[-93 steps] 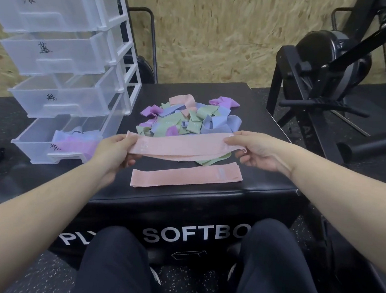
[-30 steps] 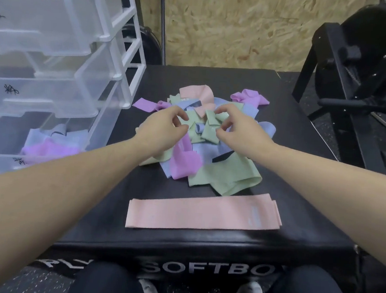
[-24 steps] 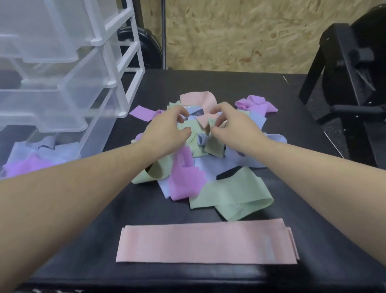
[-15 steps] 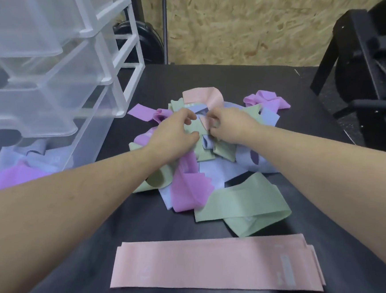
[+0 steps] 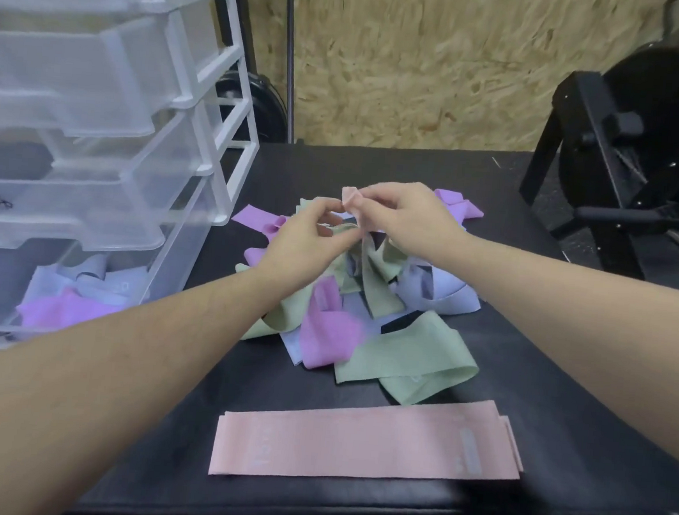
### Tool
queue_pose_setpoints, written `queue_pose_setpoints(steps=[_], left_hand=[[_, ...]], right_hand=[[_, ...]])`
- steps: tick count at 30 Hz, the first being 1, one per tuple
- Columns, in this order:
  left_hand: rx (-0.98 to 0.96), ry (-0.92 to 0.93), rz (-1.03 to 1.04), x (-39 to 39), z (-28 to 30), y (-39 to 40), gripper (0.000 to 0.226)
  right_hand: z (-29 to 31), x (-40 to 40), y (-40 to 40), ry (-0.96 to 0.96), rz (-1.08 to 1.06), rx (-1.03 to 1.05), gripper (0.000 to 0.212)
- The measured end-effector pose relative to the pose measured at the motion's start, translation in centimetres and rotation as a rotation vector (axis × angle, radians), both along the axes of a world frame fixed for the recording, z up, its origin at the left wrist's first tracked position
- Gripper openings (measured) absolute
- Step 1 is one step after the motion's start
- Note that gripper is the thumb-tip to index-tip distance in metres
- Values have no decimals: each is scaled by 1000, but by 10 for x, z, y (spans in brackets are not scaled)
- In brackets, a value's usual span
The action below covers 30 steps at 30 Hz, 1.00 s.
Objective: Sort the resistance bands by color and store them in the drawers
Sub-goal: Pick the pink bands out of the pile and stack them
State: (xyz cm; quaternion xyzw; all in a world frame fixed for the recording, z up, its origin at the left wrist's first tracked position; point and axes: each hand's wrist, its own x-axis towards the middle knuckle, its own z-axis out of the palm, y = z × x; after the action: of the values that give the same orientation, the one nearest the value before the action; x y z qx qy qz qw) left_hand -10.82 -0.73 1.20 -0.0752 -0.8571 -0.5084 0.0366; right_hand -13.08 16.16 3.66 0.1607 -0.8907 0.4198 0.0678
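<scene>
Right hand (image 5: pixel 410 218) pinches a crumpled pink fabric resistance band (image 5: pixel 351 196) above the mixed-colour band pile (image 5: pixel 367 300) on the black padded box (image 5: pixel 542 395); left hand (image 5: pixel 306 240), fingers curled, grips a green band (image 5: pixel 342 230) beside it.

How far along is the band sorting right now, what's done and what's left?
Early on. Done: a few purple and blue bands lie in the bottom drawer, and flat pink bands are stacked at the table's front. In hand: the right hand pinches a pink band from the pile, the left hand beside it. Left: the mixed pile of green, purple and blue.
</scene>
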Motion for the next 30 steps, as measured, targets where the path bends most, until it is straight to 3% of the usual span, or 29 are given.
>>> queue_pose_setpoints(steps=[5, 8, 13, 17, 20, 30], left_hand=[[105, 57, 6, 26, 28, 1, 16], [172, 99, 25, 43, 48, 4, 7], [295, 35, -9, 70, 77, 5, 15], [365, 41, 28, 96, 99, 7, 16], [413, 33, 91, 115, 110, 7, 19], [579, -120, 71, 168, 115, 1, 13]], right_hand=[[40, 35, -5, -98, -2, -383, 12], [55, 53, -6, -112, -31, -513, 26], [68, 79, -2, -141, -100, -548, 29], [61, 105, 7, -302, -43, -401, 37], [55, 129, 9, -388, 25, -344, 30], [51, 187, 11, -381, 137, -443, 17]])
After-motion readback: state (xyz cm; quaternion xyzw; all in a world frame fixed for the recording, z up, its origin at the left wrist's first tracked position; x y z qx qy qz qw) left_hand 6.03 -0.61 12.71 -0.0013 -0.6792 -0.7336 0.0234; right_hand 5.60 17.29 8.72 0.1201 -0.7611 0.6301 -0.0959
